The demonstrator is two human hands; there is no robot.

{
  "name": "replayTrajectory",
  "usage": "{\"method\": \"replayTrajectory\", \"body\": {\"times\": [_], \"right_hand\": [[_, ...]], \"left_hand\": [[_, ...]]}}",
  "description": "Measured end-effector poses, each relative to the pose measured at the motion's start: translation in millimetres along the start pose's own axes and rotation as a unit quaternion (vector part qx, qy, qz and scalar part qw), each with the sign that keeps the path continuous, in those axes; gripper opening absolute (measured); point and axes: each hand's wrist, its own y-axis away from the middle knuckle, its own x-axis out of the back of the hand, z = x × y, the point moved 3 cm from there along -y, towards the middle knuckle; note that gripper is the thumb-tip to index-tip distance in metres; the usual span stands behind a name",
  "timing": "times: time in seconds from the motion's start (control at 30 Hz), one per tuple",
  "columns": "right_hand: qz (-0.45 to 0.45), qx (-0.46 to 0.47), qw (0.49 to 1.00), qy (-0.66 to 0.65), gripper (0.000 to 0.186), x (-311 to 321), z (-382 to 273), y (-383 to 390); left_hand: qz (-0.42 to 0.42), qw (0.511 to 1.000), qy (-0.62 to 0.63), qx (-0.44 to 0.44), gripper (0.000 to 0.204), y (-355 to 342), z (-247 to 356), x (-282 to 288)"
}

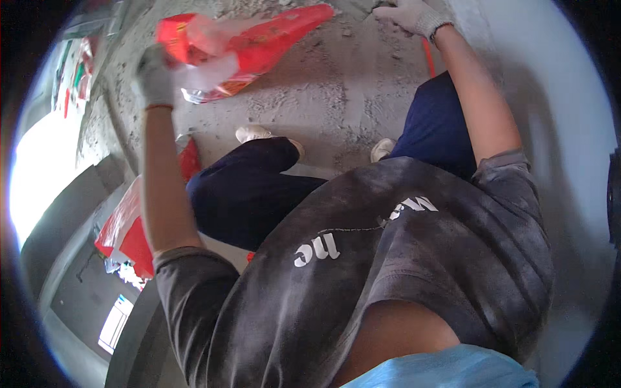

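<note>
Blurred by motion, my left hand [152,76] in a pale knitted glove is at the left end of a red plastic bag [265,48] with whitish parts lying on the dusty floor; whether it grips the bag I cannot tell. My right hand [406,18], also gloved, is at the top right with its fingers apart and slightly bent, touching the gritty floor. A thin orange-red strip [428,57] lies just below it. My legs [252,194] in dark trousers are bent beneath me, with pale shoes [252,132] on the floor.
More red plastic bags [129,239] lie at my left. A pale wall [569,194] runs close along my right. At the far left are a bright opening [35,174], a curved grey ledge [71,187] and a small window [113,323]. Small coloured items [77,77] sit at the upper left.
</note>
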Motion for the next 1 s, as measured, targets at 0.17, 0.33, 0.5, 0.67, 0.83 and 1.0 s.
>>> {"method": "replayTrajectory", "body": {"times": [0.17, 0.33, 0.5, 0.67, 0.83, 1.0], "right_hand": [[-0.053, -0.223, 0.970, -0.078, 0.031, -81, 104, 22], [-0.004, -0.385, 0.922, -0.038, 0.038, -216, 158, 86], [-0.010, -0.395, 0.918, 0.038, 0.049, -278, 160, 128], [-0.012, -0.356, 0.934, 0.008, 0.051, -259, 160, 74], [0.008, -0.208, 0.978, -0.018, 0.047, -270, 168, -46], [-0.004, -0.145, 0.988, 0.045, 0.047, -328, 210, -165]], "left_hand": [[0.039, 0.981, -0.142, -0.127, 0.025, -25, -27, 36], [-0.003, 0.997, 0.069, -0.022, 0.026, -8, -16, 10], [0.020, 0.983, 0.183, 0.028, 0.029, -8, -22, 15], [-0.100, 0.927, 0.350, 0.094, 0.030, 21, -71, 43], [-0.133, 0.824, 0.512, 0.203, 0.032, 55, -86, 62], [0.091, 0.918, 0.332, 0.197, 0.042, 62, -77, 72]]}}
